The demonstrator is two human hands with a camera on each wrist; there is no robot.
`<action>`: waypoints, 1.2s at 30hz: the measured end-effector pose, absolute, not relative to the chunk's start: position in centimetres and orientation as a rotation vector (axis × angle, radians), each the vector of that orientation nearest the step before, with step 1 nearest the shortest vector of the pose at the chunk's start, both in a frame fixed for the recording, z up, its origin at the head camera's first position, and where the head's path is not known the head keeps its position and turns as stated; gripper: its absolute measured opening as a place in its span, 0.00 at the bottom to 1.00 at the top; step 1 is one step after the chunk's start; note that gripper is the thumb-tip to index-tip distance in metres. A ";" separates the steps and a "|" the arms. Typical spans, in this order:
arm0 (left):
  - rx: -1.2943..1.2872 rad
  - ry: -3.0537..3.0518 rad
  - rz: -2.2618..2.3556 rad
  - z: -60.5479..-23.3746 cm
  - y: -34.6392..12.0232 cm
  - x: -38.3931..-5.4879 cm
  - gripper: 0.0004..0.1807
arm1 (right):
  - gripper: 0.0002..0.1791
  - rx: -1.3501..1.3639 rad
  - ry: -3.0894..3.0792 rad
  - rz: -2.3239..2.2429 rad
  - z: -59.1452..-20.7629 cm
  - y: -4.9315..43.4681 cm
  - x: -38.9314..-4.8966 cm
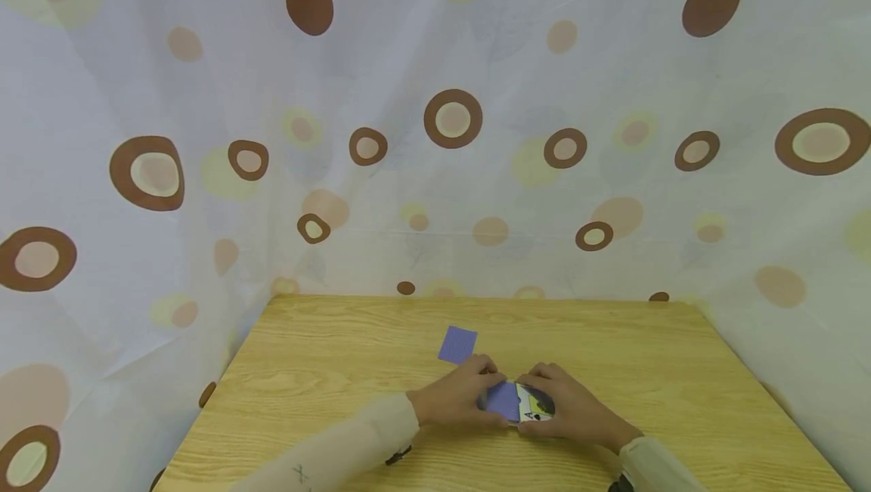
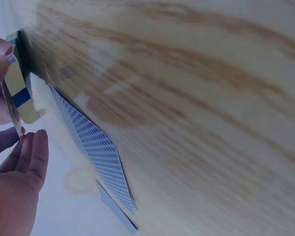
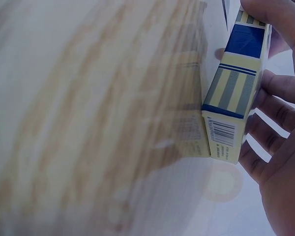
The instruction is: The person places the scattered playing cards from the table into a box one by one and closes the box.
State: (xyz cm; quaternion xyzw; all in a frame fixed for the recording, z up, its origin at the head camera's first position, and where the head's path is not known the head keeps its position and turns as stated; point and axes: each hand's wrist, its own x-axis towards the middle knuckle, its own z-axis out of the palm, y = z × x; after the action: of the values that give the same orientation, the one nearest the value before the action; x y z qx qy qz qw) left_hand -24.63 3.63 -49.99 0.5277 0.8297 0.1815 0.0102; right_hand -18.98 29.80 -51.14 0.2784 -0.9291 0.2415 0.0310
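In the head view my left hand (image 1: pixel 459 395) holds blue-backed playing cards (image 1: pixel 502 401) between thumb and fingers. My right hand (image 1: pixel 574 409) grips a card box (image 1: pixel 524 406) by its sides; a spade design shows on its face. The cards and the box meet edge to edge between my hands, and whether the cards reach inside is hidden. The right wrist view shows the box's cream and blue side (image 3: pixel 231 88) and a barcode on its end, low against the table. Only part of my left hand (image 2: pixel 19 187) appears in the left wrist view.
A blue-backed card (image 1: pixel 458 345) lies on the wooden table (image 1: pixel 340 348) beyond my left hand. In the left wrist view a patterned card (image 2: pixel 96 147) lies flat, with another thin card-like edge (image 2: pixel 115 206) near it. A dotted curtain (image 1: pixel 435 190) surrounds the table's back and sides.
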 end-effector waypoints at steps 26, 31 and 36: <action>1.539 2.595 0.681 -50.5 2.6 -24.9 0.36 | 0.41 0.876 -2.837 0.718 -51.3 30.0 -19.2; 1.666 2.607 0.660 -50.8 3.3 -24.9 0.32 | 0.40 0.887 -2.834 0.744 -51.3 29.8 -19.1; 1.686 2.624 0.639 -50.4 4.1 -24.5 0.31 | 0.39 0.861 -2.858 0.786 -50.9 29.6 -18.9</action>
State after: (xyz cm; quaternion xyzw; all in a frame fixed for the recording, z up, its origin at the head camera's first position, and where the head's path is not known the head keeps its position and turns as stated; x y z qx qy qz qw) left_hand -24.52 4.14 -50.39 0.5294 0.8240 0.2007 -0.0211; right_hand -18.92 29.63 -50.91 0.2788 -0.9256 0.2545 0.0274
